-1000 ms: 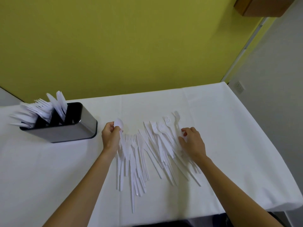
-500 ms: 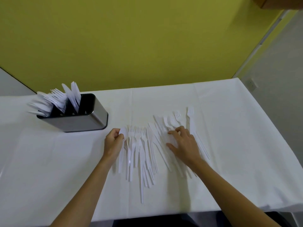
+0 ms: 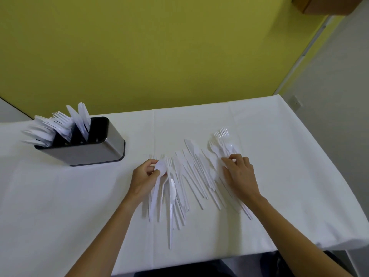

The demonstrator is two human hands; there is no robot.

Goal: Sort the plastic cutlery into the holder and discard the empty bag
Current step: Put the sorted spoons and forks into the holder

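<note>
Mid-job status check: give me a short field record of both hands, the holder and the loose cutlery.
left hand: holds spoons near their bowls, at the pile's left end
right hand: on the pile's right end, fingers bent over pieces; grip unclear
pile: loose forks, knives and spoons fanned on the table between the hands
holder: upright, left of the pile, apart from it, partly filled with cutlery
</note>
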